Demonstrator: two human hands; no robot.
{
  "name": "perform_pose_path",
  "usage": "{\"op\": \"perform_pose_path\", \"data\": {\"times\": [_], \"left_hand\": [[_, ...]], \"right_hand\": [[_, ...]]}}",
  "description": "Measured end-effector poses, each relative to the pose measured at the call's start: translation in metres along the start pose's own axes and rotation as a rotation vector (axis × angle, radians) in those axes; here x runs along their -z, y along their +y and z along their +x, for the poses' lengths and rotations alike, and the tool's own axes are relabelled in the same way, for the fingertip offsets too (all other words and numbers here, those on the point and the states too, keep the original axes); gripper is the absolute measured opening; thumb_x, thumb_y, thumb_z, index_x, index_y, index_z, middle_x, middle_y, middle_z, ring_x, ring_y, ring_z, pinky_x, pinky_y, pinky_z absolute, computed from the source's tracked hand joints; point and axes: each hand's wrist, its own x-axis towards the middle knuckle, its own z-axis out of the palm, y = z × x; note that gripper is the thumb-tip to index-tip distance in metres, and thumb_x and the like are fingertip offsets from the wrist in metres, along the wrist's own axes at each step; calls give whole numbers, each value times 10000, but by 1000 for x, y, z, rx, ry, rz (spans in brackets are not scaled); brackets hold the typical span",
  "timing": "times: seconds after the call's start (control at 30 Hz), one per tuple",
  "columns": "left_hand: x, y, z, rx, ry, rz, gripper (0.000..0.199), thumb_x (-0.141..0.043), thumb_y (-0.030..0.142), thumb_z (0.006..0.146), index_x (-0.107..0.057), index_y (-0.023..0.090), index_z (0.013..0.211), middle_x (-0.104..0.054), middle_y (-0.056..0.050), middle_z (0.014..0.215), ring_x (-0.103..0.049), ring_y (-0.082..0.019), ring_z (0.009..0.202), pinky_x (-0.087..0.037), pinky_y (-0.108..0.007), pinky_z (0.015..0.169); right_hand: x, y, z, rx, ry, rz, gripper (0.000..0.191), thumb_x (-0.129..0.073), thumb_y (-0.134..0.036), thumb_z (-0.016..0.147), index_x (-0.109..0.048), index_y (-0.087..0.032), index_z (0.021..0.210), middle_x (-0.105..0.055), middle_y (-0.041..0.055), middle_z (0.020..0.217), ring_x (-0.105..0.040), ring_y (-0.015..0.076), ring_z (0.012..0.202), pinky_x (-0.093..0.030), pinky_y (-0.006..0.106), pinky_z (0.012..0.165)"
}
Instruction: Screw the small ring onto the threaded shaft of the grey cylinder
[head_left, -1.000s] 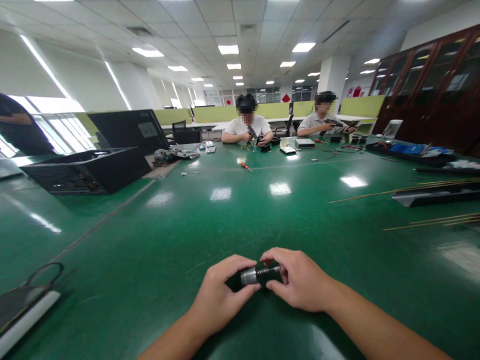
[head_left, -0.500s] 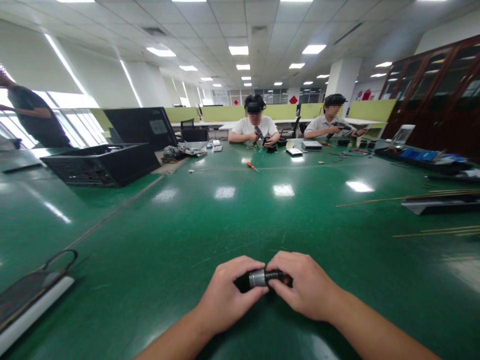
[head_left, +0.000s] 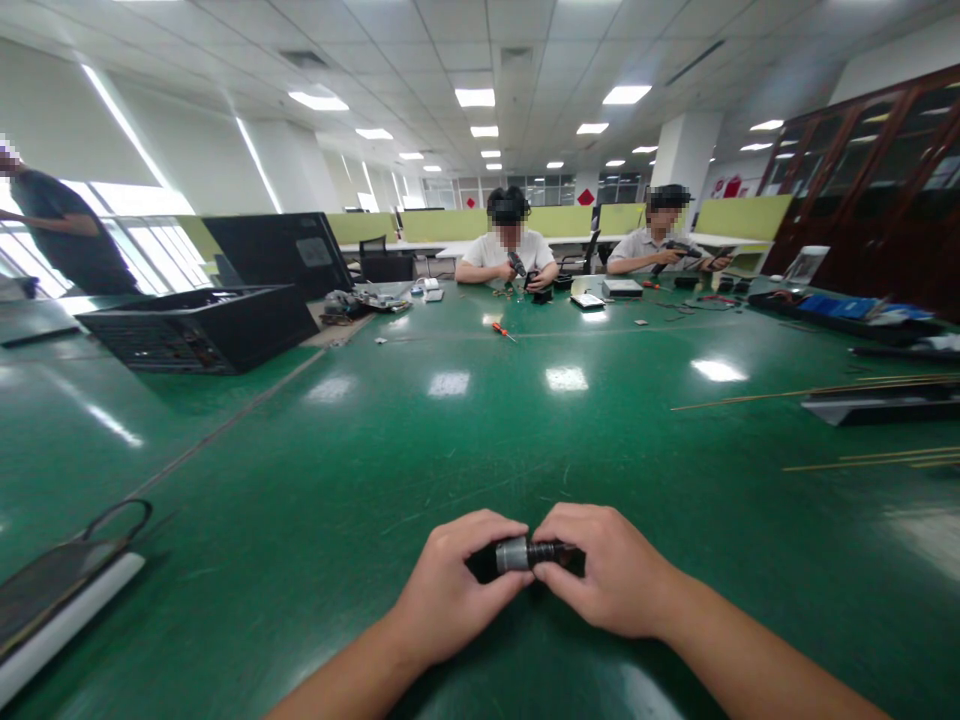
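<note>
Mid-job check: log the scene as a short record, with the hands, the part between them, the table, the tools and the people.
Left hand: the left hand, fingers and thumb around the silver end
Right hand: the right hand, at the black ridged end
Part: silver-and-black cylinder, lying roughly sideways
Table: green table, glossy
Tool on table: orange-handled screwdriver, beyond the hands
Far left: open black case
People: two seated across, each with a drill-like tool; one standing at left

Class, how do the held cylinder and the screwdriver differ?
The cylinder is silver and black; the screwdriver has an orange handle. The cylinder is stout; the screwdriver is slender. Left hand and right hand hold the cylinder; the screwdriver lies on the table. Both are elongated.
</note>
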Motion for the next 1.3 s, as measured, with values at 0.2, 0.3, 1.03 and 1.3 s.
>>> {"op": "perform_pose_path", "data": {"times": [0.2,0.3,1.03,1.3], "left_hand": [[0,0,0,28,11,15,270,-766,157,730,-730,216,991,-742,-51,939,-688,-195,862,-546,-307,802],[-1,-2,0,38,15,17,277,-773,157,726,-731,225,991,-742,-37,937,-687,-187,864,-543,-302,802],[-1,5,-1,44,13,73,288,-783,157,710,-742,230,986,-749,-20,912,-691,-175,825,-540,-279,772],[-1,5,-1,46,15,82,299,-789,163,705,-744,236,991,-750,-15,916,-694,-170,828,-544,-273,783]], "right_hand": [[2,0,1,5,1,79,110,-626,-231,874,-693,-195,953,-685,30,869,-624,171,791,-450,279,728],[1,1,1,2,4,92,105,-618,-224,881,-696,-194,944,-686,32,872,-625,170,794,-453,279,736],[5,3,1,79,-12,11,94,-609,-227,883,-686,-188,919,-677,23,847,-616,168,776,-426,276,732],[5,4,1,83,-18,-7,93,-614,-227,883,-685,-192,932,-679,23,852,-618,171,777,-423,277,736]]}}
